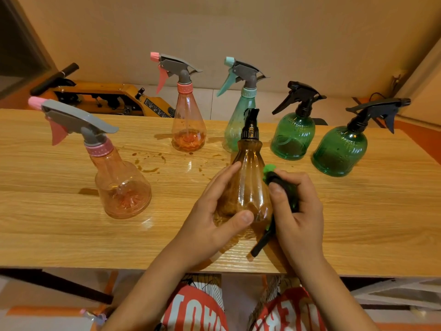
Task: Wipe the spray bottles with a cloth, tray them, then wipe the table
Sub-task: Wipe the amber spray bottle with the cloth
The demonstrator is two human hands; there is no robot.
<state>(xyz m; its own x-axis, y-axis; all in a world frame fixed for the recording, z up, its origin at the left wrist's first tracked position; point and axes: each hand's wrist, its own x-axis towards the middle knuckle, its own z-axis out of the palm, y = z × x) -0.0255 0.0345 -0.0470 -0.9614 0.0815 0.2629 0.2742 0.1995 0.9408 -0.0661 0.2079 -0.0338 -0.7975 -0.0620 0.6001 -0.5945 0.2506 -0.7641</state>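
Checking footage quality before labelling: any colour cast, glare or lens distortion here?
Head view: warm orange cast; wide-angle distortion leans the near pink spray bottle and far-right green spray bottle outward; glare on the table beside the pink one; left hand's amber spray bottle sharp.

site: plain indoor room, home or small workroom; you cannot tell which. what you have for evidence: wood-grain bench (71, 235) in front of you; bare beige wall (214, 25) behind it; orange machine (102, 95) with a black handle beyond its far edge; orange floor (421, 133) at your right.
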